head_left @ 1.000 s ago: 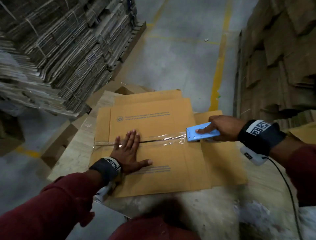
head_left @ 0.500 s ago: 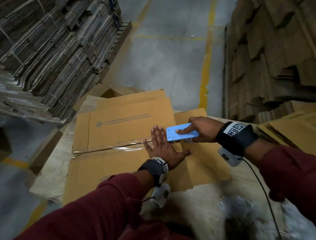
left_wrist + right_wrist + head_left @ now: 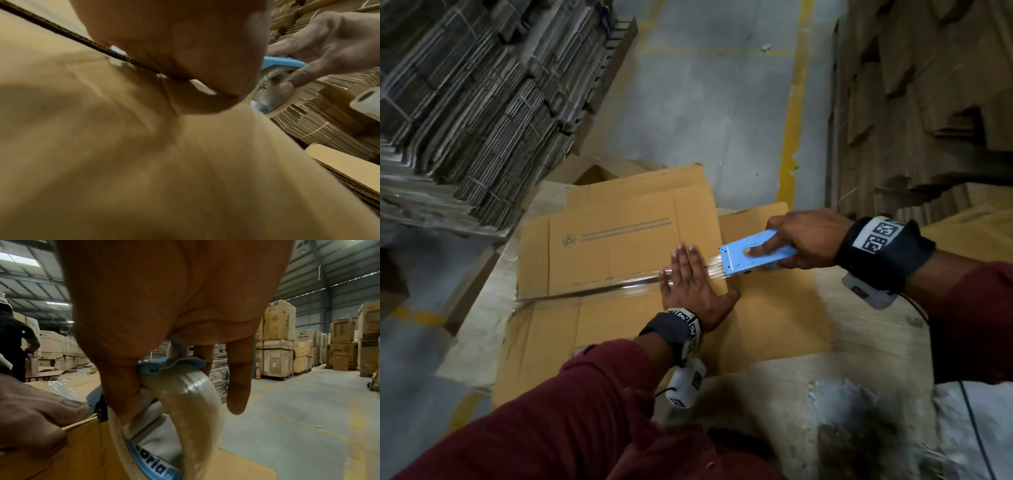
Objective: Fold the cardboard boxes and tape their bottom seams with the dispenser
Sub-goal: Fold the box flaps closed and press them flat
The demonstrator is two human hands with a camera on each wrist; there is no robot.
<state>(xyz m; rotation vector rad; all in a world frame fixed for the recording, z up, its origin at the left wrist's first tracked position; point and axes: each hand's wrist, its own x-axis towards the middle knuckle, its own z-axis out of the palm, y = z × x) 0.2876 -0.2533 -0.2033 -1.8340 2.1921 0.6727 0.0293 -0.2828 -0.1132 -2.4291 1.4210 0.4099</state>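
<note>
A flattened brown cardboard box [image 3: 619, 236] lies on the table, with a strip of clear tape [image 3: 599, 290] along its middle seam. My left hand [image 3: 690, 286] lies flat with straight fingers on the right end of that seam, and its palm [image 3: 174, 40] presses the cardboard [image 3: 144, 162]. Just right of those fingers, my right hand [image 3: 804, 240] grips the blue tape dispenser [image 3: 755, 253], with taut tape running from its front edge to the box. In the right wrist view my fingers [image 3: 123, 386] curl round the dispenser's tape roll [image 3: 191, 402].
Tied bundles of flat cardboard [image 3: 465, 102] rise at the left, more stacks [image 3: 928, 102] at the right. A second flat box [image 3: 756, 219] lies under the first on the wooden table [image 3: 825, 394]. Another person [image 3: 16, 345] stands far off; pallets of cartons [image 3: 277, 345] line the floor.
My left hand has slid to the right along the taped seam, from its left part to the end beside the dispenser. The right hand has kept the dispenser near the box's right edge.
</note>
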